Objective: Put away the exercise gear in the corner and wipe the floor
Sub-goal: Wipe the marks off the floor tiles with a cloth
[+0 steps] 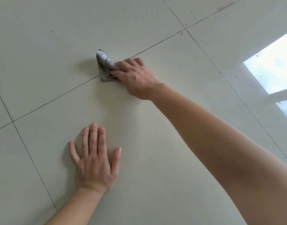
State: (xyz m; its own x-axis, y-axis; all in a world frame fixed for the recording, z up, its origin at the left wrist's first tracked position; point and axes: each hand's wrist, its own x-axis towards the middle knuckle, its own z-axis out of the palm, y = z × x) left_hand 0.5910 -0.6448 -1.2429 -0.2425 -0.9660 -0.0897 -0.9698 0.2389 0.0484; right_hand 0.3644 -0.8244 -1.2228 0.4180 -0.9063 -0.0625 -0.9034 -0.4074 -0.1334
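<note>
Underfoot, pale tiled floor [42, 54] fills the frame, glossy, with bright window glare [272, 69] at the right edge. Right hand [136, 77], centre frame: fingers curled round a crumpled grey rag [104, 64], holding it down on a grout line [58, 96]. Left hand [94, 163], lower centre-left: flat on tile, fingers straight, spread. Dark specks [186, 24] upper right.

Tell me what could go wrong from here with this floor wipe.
1. The rag is bunched up in the right hand, so little cloth meets the floor. It may leave streaks or skip the grout line.
2. The left hand lies flat on the glossy floor and could slide if that spot is damp.
3. The specks toward the far right may get missed.
</note>
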